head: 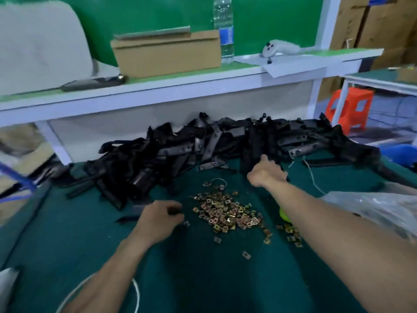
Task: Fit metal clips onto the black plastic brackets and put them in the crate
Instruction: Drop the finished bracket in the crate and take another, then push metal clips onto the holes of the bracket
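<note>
Right hand (267, 173) grips bracket (249, 150) in heap (158, 159); left hand (158, 214) holds dark piece (174, 210). Risk: tangled neighbours drag onto clips (225, 213) between the hands.

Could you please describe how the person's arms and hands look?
The left forearm and right forearm are bare, with no sleeves in view. The left hand and right hand wear no gloves; no watch or wristband shows.

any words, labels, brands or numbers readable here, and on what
No text can be read in this view.
water bottle: its blue label's print is too blurred to read.
cardboard box: no print shows on it.
</note>
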Demonstrator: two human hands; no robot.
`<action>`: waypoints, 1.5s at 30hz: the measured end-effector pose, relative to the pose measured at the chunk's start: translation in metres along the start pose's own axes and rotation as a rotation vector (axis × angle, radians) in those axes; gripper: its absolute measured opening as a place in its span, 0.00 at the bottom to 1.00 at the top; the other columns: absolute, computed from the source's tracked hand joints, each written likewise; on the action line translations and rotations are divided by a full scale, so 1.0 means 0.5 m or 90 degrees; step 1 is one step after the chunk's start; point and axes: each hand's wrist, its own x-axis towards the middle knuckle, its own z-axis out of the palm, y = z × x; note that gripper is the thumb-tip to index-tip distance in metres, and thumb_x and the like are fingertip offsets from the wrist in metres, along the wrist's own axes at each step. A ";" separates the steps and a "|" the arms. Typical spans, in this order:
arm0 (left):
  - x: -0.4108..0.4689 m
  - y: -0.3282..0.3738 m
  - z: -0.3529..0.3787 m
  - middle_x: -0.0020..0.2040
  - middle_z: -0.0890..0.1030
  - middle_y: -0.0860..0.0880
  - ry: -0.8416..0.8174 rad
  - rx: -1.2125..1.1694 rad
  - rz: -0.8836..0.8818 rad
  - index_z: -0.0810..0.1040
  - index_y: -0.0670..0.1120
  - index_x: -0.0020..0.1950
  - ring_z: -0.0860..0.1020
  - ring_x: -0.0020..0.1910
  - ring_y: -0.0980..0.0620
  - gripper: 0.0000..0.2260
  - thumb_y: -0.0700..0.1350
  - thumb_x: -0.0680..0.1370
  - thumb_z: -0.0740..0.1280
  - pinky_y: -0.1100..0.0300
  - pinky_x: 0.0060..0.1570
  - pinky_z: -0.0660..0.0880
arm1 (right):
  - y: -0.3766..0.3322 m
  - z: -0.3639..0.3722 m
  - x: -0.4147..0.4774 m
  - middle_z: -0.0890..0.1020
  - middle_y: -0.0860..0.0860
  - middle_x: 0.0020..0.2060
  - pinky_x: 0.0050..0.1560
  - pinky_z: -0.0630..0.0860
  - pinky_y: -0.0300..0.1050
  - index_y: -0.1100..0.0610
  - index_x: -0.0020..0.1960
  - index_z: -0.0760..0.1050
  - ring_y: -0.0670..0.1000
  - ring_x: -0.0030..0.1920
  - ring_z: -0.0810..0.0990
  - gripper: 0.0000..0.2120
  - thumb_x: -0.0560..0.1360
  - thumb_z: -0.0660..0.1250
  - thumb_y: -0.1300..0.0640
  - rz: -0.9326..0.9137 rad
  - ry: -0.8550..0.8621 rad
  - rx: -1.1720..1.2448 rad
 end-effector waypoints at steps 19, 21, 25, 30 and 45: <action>-0.070 0.033 0.086 0.35 0.81 0.69 0.255 -0.126 -0.033 0.82 0.64 0.41 0.78 0.38 0.65 0.04 0.54 0.72 0.75 0.64 0.38 0.74 | -0.065 0.061 0.090 0.83 0.54 0.48 0.41 0.73 0.45 0.57 0.54 0.77 0.57 0.49 0.83 0.13 0.71 0.70 0.54 0.019 0.180 -0.036; -0.069 0.032 0.084 0.37 0.82 0.70 0.284 -0.192 -0.062 0.79 0.64 0.44 0.79 0.40 0.65 0.06 0.54 0.72 0.74 0.62 0.40 0.74 | -0.053 0.049 0.088 0.81 0.53 0.40 0.38 0.72 0.44 0.58 0.45 0.76 0.56 0.39 0.80 0.04 0.72 0.67 0.58 -0.014 0.213 -0.059; -0.070 0.026 0.080 0.41 0.81 0.72 0.273 -0.252 -0.052 0.80 0.60 0.43 0.78 0.46 0.72 0.08 0.46 0.74 0.75 0.74 0.39 0.69 | -0.028 0.000 0.058 0.74 0.52 0.31 0.36 0.67 0.47 0.57 0.40 0.70 0.56 0.30 0.70 0.09 0.77 0.62 0.55 -0.079 0.348 0.029; -0.071 0.035 0.081 0.37 0.80 0.73 0.241 -0.234 -0.030 0.82 0.64 0.39 0.77 0.44 0.75 0.14 0.43 0.73 0.77 0.81 0.39 0.68 | 0.009 -0.049 -0.045 0.75 0.51 0.31 0.31 0.65 0.47 0.56 0.37 0.71 0.54 0.30 0.70 0.09 0.75 0.63 0.56 0.039 0.220 0.566; -0.064 0.028 0.110 0.39 0.82 0.63 0.234 -0.248 0.060 0.79 0.56 0.42 0.79 0.41 0.62 0.10 0.43 0.80 0.69 0.72 0.37 0.70 | 0.024 0.064 -0.250 0.76 0.53 0.26 0.37 0.71 0.47 0.57 0.36 0.76 0.52 0.29 0.74 0.10 0.70 0.76 0.57 -0.146 -0.168 0.601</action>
